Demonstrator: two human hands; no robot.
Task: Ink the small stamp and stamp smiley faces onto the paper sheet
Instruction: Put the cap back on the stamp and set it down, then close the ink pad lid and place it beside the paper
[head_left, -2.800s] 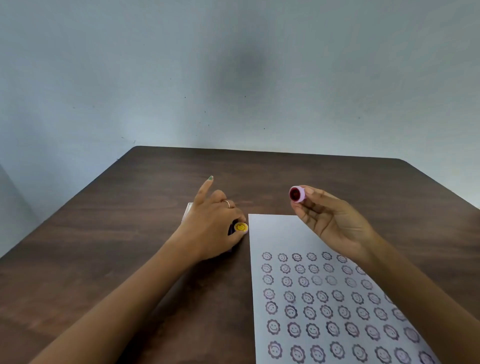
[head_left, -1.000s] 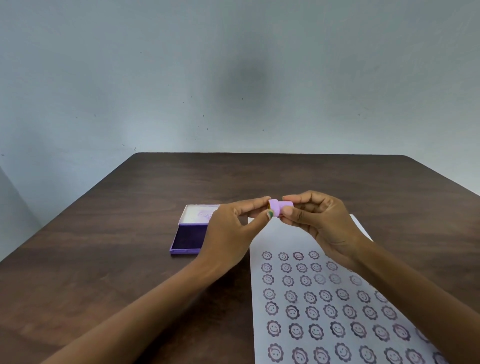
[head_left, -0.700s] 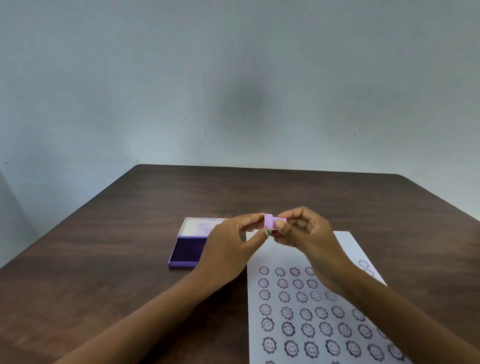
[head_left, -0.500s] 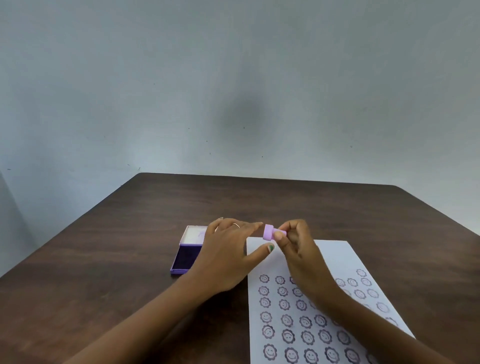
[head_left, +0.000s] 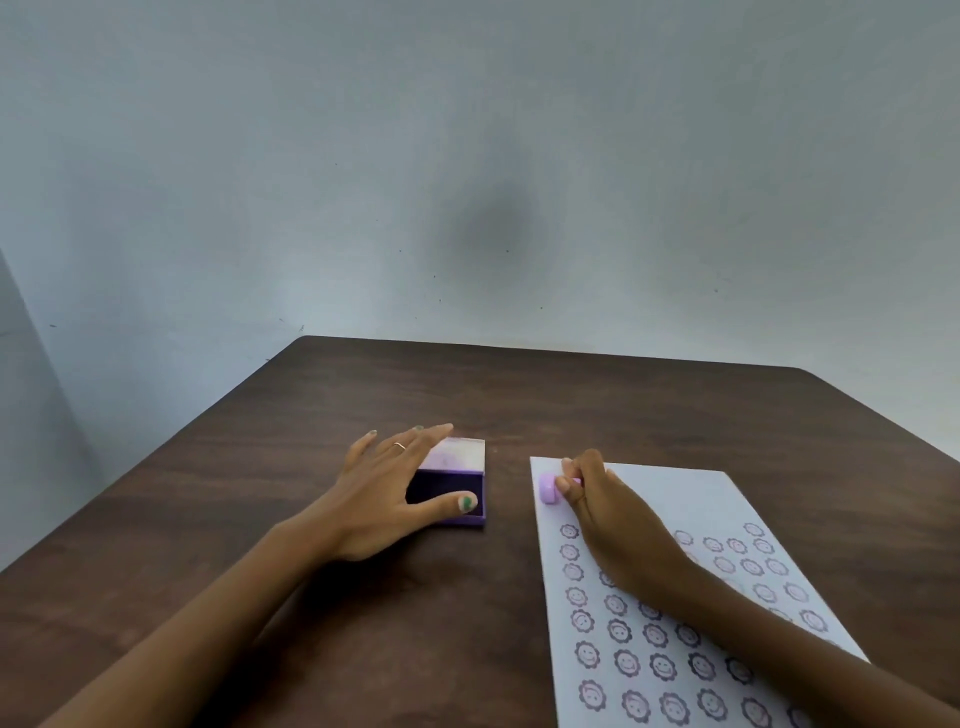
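Right hand (head_left: 602, 506) is pinching the small pink stamp (head_left: 548, 488) at the paper sheet's (head_left: 670, 499) far left corner. Left hand (head_left: 387, 493) is spread loose over the open purple ink pad (head_left: 457, 496), gripping nothing, on the brown surface (head_left: 649, 410).

The left hand (head_left: 387, 486) hides part of the ink pad (head_left: 451, 496); the paper sheet (head_left: 675, 597) runs off the bottom edge, some prints under the right forearm (head_left: 769, 639)

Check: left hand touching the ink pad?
Touching. Head view: the left hand lies over the open ink pad, thumb resting on its front edge, fingers against the lid.
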